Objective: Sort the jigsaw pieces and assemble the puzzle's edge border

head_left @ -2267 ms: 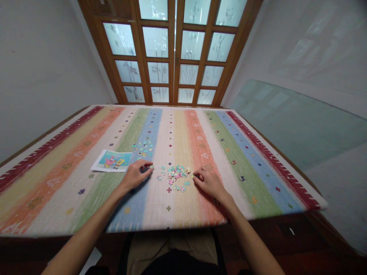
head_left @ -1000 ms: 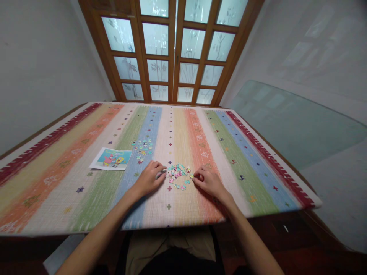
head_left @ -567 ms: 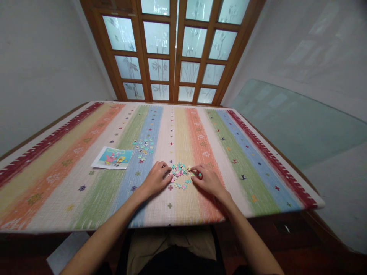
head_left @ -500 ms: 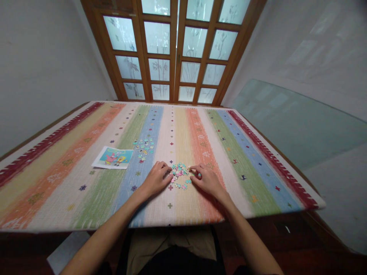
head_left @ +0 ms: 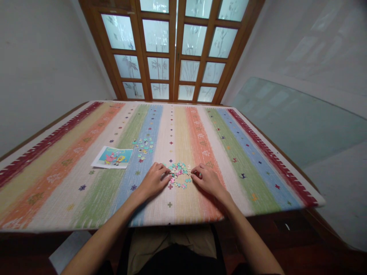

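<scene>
A loose pile of small jigsaw pieces (head_left: 180, 170), mostly teal with some pink ones, lies on the striped tablecloth in front of me. My left hand (head_left: 156, 178) rests at the pile's left edge, thumb and fingers drawn together against the pieces. Across from it, my right hand (head_left: 208, 178) is at the right edge with its thumb and forefinger curled into a pinch. Whatever either set of fingertips holds is too small to make out. A few pieces (head_left: 182, 186) lie along the near side of the pile.
To the left, a printed picture card (head_left: 113, 157) shows a pink and a yellow cartoon figure. Beyond it, more jigsaw pieces (head_left: 143, 147) are spread on the blue stripe. The striped tablecloth (head_left: 229, 183) covers the table, whose near edge is close to my body.
My right hand's fingertips have drawn back slightly to the right and curled in from the pile. My left hand has hardly moved, staying at the left edge.
</scene>
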The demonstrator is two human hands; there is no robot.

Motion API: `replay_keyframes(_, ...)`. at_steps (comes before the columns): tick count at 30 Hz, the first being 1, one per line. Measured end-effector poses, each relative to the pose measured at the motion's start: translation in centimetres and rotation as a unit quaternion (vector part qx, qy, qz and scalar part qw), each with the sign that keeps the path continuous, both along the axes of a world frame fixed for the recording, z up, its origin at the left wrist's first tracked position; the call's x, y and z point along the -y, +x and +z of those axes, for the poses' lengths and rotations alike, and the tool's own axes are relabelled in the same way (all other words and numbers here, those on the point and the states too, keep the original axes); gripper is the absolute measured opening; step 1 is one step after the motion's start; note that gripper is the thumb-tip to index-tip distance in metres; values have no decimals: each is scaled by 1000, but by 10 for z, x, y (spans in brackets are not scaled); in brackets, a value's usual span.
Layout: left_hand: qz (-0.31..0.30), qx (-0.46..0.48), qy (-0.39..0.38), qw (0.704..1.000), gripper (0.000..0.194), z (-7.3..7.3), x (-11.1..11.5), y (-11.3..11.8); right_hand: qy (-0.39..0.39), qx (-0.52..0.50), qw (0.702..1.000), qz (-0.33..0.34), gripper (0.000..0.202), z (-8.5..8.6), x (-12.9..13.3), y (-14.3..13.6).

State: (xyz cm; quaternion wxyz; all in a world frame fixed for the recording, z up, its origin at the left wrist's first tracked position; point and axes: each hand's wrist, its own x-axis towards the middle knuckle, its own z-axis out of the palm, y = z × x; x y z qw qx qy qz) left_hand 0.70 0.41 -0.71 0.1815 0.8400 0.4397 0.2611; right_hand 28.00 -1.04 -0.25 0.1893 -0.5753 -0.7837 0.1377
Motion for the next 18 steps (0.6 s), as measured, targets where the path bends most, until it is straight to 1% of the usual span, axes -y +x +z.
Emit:
replay_keyframes(10,-15,-4,-17,1000,15,3,3,-1,10,9,1000,-17,15,-3,-7,16)
replay_keyframes(16,-19,-9,-8,1000,15,5,2,3,-12,13,1000,-8,26,-1,-8,25)
replay_keyframes(18,-22,-13,-3,1000,14,4,2,4,-12,9,1000,-6,27,0,-9,30)
